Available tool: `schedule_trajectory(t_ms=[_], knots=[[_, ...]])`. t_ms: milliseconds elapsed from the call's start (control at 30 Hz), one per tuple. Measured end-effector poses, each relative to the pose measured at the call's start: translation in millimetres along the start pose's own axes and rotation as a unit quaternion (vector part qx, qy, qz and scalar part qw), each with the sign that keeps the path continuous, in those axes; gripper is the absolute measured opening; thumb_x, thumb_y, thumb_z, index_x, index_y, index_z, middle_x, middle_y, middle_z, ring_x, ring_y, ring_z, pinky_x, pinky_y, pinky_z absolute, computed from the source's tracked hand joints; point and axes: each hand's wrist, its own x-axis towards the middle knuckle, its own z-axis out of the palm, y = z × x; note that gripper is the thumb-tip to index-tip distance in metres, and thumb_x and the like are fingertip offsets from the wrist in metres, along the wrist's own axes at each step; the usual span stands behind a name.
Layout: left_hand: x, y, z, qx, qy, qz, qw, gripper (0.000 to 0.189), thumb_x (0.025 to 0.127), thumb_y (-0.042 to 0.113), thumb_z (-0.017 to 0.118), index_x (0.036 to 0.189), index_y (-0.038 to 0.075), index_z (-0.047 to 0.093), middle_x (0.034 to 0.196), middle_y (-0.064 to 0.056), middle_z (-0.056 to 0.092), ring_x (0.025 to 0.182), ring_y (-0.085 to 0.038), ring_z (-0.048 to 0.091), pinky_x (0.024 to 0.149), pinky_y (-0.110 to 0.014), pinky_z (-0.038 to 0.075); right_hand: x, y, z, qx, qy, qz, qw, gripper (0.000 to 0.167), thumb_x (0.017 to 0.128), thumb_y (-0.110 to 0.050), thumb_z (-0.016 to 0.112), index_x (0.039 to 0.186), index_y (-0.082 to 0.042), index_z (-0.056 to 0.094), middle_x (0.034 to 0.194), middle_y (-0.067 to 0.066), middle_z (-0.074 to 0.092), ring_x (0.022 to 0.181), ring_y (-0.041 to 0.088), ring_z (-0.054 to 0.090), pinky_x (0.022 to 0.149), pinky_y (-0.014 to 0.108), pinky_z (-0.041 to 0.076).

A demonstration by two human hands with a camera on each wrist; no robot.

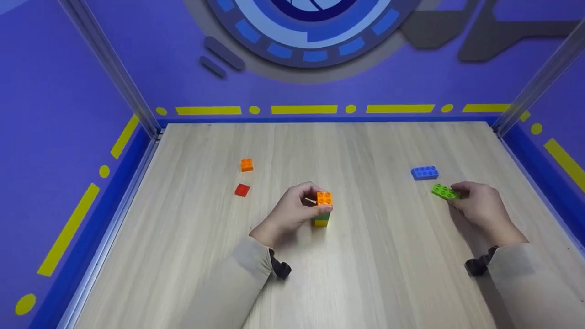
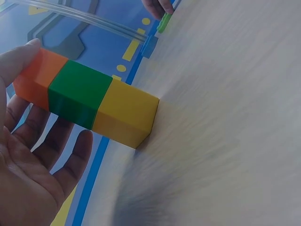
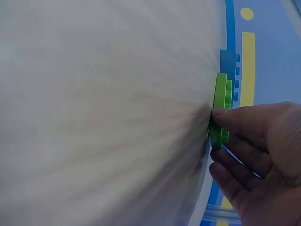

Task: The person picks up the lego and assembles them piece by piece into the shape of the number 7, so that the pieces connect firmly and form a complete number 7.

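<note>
An upright stack of three toy building bricks stands near the middle of the table: orange (image 1: 324,198) on top, green (image 2: 80,93) in the middle, yellow (image 2: 126,113) at the bottom. My left hand (image 1: 292,209) holds the stack by its upper part, thumb on the orange brick and fingers around the far side. Over on the right, my right hand (image 1: 485,208) pinches the near end of a thin lime-green brick (image 1: 440,190) between thumb and fingers, low at the tabletop. A blue eight-stud brick (image 1: 425,172) lies just beyond the lime-green one.
To the left of the stack lie a small orange brick (image 1: 247,165) and, nearer, a flat red brick (image 1: 242,190). The wooden table (image 1: 379,256) is bounded by blue-purple panels (image 1: 151,50) at the back and both sides, with metal posts at the corners.
</note>
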Motion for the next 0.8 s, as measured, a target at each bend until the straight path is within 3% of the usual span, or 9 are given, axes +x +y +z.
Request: schedule_trajectory(t_ms=[100,167,267,400,633,700,800], knots=[[-0.4,0.3,0.8,0.003,-0.002,0.003,1.0,0.027,0.101,0.022,0.088,0.121,0.012,0.074,0.119,-0.005,0.075,0.112,-0.032,0.071,0.095,-0.027,0.061,-3.3,-3,-2,0.001,0.011,-0.002,0.9999,0.051,0.103,-0.013,0.079,0.145,0.012,0.067,0.14,0.04,0.07,0.122,0.052,0.07,0.091,0.051,0.062],[-0.5,0.0,1.0,0.007,-0.002,0.005,1.0,0.028,0.101,0.022,0.088,0.122,0.012,0.074,0.12,-0.006,0.076,0.113,-0.034,0.072,0.095,-0.027,0.061,-5.3,-6,-4,0.007,0.015,-0.002,0.9999,0.051,0.103,-0.014,0.078,0.146,0.011,0.067,0.142,0.04,0.069,0.126,0.054,0.069,0.097,0.059,0.063],[-0.9,-0.3,0.9,0.008,-0.002,0.002,1.0,0.028,0.101,0.023,0.089,0.123,0.013,0.074,0.12,-0.005,0.076,0.114,-0.036,0.071,0.093,-0.027,0.061,-8.0,-14,-9,0.019,0.015,0.001,0.9997,0.051,0.106,-0.017,0.075,0.148,0.009,0.065,0.147,0.039,0.066,0.134,0.057,0.063,0.11,0.074,0.053],[-0.6,0.0,0.2,0.01,-0.001,-0.001,0.9999,0.029,0.1,0.023,0.089,0.123,0.013,0.075,0.119,-0.005,0.076,0.114,-0.035,0.071,0.092,-0.026,0.061,-10.1,-28,-17,0.025,0.021,-0.003,0.9995,0.051,0.107,-0.018,0.075,0.15,0.006,0.065,0.147,0.037,0.067,0.133,0.056,0.062,0.108,0.072,0.054],[-0.5,2.1,-1.9,0.019,0.004,-0.008,0.9998,0.029,0.1,0.023,0.09,0.124,0.014,0.077,0.118,-0.003,0.078,0.11,-0.03,0.073,0.091,-0.026,0.062,-14.5,-58,-13,0.027,0.043,-0.051,0.9974,0.05,0.106,-0.02,0.079,0.149,0.005,0.068,0.144,0.036,0.07,0.132,0.056,0.066,0.108,0.071,0.055],[-0.2,2.1,-2.1,0.019,0.005,-0.007,0.9998,0.028,0.099,0.023,0.09,0.123,0.014,0.077,0.118,-0.003,0.078,0.109,-0.028,0.073,0.091,-0.026,0.062,-16.6,-68,-11,0.03,0.043,-0.063,0.9966,0.051,0.106,-0.021,0.08,0.148,0.004,0.068,0.145,0.035,0.071,0.132,0.055,0.067,0.107,0.067,0.058],[0.4,2.0,-2.1,0.022,0.007,-0.006,0.9997,0.027,0.099,0.022,0.091,0.122,0.014,0.077,0.118,-0.003,0.078,0.107,-0.025,0.073,0.091,-0.026,0.063,-19.6,-83,-6,0.034,0.04,-0.08,0.9954,0.05,0.105,-0.022,0.082,0.147,0.003,0.07,0.144,0.032,0.073,0.132,0.053,0.069,0.097,0.033,0.064]])
